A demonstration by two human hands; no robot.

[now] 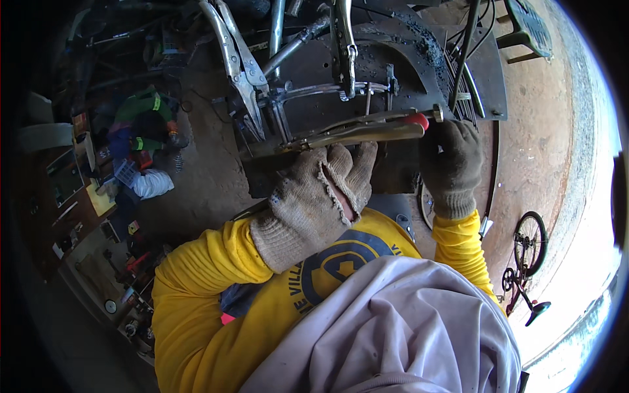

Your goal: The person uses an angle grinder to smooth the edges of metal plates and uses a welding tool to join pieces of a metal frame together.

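Note:
My left hand (321, 187), in a worn beige work glove split across the back, is wrapped around a pair of locking pliers (360, 134). The pliers lie roughly level in front of my chest, with a red piece near the right end. My right hand (453, 154), in a darker glove, is curled beside the pliers' end screw (438, 112); its fingertips and anything inside them are hidden. Just beyond, another pair of locking pliers (244, 75) points down at a metal workpiece (314, 92) of curved bars. A further clamp (345, 49) grips that piece.
The work stands on a dark steel table (393, 164) with metal tubes (298, 42) and black debris at the back. A dark cable or rod (464, 52) runs down toward my right hand. A green chair (529, 29) and a bicycle (524, 259) stand at right; clutter (141, 157) lies left.

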